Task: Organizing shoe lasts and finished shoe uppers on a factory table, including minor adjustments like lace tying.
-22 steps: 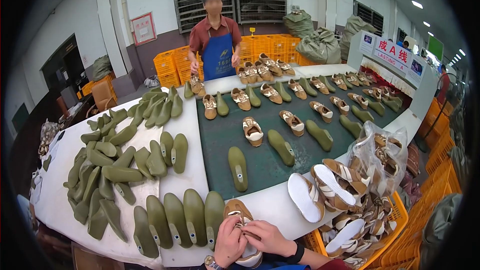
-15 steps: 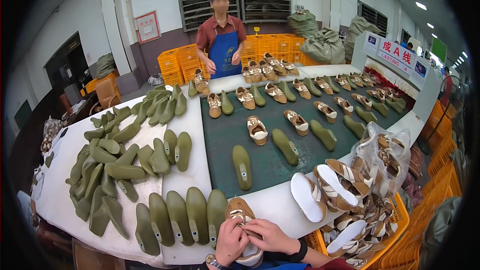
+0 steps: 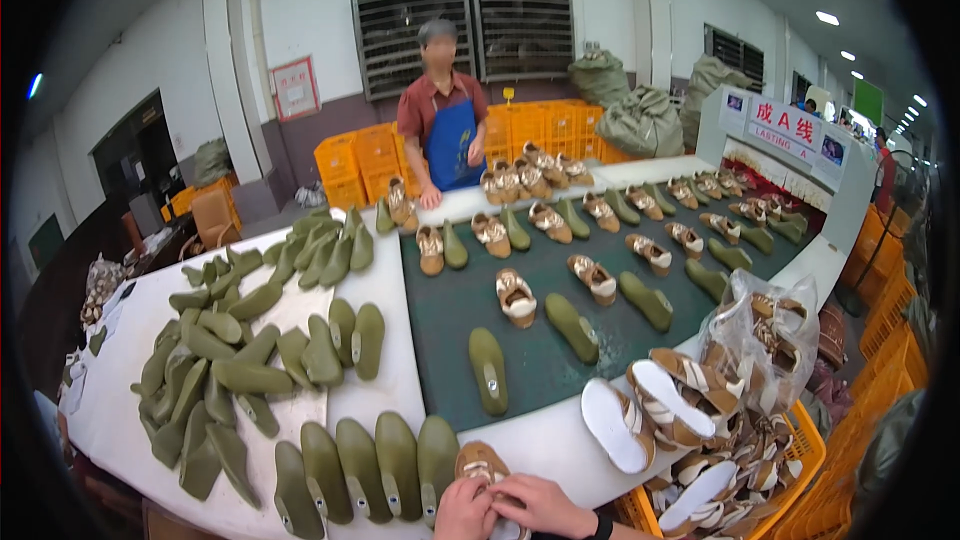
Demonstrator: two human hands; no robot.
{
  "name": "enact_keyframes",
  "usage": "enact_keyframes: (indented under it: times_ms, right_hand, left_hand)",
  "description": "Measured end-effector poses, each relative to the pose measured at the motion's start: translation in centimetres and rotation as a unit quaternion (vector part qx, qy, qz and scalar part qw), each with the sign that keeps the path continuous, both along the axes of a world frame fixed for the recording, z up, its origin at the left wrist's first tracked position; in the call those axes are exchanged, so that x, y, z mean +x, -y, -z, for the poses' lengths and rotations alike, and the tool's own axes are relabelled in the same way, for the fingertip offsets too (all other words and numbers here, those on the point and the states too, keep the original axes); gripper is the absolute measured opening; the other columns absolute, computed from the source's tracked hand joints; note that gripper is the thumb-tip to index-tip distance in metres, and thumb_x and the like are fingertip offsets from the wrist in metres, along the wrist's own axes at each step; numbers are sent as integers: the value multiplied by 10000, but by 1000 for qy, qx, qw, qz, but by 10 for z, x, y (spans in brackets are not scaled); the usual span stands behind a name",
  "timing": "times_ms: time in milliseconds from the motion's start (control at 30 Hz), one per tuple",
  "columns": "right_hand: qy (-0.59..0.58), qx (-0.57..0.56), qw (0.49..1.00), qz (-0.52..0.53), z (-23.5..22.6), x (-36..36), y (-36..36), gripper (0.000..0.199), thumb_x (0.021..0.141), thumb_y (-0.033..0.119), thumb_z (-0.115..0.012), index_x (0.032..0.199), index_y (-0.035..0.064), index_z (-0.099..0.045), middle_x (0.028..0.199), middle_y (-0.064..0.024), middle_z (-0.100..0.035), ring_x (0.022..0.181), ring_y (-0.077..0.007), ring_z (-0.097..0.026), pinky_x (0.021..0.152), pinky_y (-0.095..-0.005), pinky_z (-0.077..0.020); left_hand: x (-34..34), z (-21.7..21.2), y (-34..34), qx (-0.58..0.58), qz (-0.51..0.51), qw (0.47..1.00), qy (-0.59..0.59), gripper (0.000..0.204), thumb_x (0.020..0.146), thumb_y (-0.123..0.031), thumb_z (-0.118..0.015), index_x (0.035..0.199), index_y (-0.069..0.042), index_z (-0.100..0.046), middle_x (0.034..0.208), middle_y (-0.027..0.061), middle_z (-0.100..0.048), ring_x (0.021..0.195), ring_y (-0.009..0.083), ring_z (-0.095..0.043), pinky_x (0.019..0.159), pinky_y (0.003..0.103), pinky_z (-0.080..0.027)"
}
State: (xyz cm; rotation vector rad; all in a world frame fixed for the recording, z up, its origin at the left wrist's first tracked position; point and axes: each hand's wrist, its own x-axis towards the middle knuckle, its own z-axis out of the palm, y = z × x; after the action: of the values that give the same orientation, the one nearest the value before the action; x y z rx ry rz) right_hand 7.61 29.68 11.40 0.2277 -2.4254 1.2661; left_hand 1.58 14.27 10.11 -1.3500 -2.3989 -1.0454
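Head: two hands [image 3: 546,506] on one shoe [image 3: 481,461]

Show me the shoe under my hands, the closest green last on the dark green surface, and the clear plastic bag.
Shoe [image 3: 480,460], head view: on its brown toe.
Green last [image 3: 488,372], head view: on the middle of its body.
Clear plastic bag [image 3: 728,325], head view: on its left side.

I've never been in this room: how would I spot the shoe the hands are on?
Find the big white table around the dark green surface, then its near edge. Just right of the row of five green foot shapes sits a brown-toed shoe. Unlike every other shoe here, it has fingers from both hands on it.
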Motion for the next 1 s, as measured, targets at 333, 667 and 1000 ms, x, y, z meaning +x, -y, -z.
enact_keyframes:
  times_ms: [333, 667, 1000]
  right_hand:
    - [-83, 50, 990, 104, 34, -3, 17, 195, 856, 105, -581, 1023, 25, -642, 861, -153, -669, 755, -315, -646, 666, -368, -518]
    - [-79, -11, 992, 101, 41, -10, 10, 153, 828, 82, -612, 967, 18, -624, 828, -125, -625, 791, -304, -620, 677, -355, -510]
    - [-136, 68, 987, 59, 14, -10, 6, 230, 777, 75, -676, 1004, 43, -662, 845, -92, -620, 760, -266, -609, 666, -330, -504]
  left_hand:
    - [-4, 1, -6, 15, -12, 999, -37, 101, 784, -23, -568, 870, 31, -574, 1001, 198, -534, 932, 395, -512, 846, 455, -424]
    - [-2, -8, -8, 52, 6, 998, -26, 213, 789, -94, -635, 949, 35, -582, 1087, 213, -530, 1021, 425, -489, 885, 513, -386]
    - [-9, -13, -8, 36, -48, 998, -10, 149, 703, -59, -653, 834, 4, -620, 1198, 185, -540, 1168, 412, -451, 981, 452, -379]
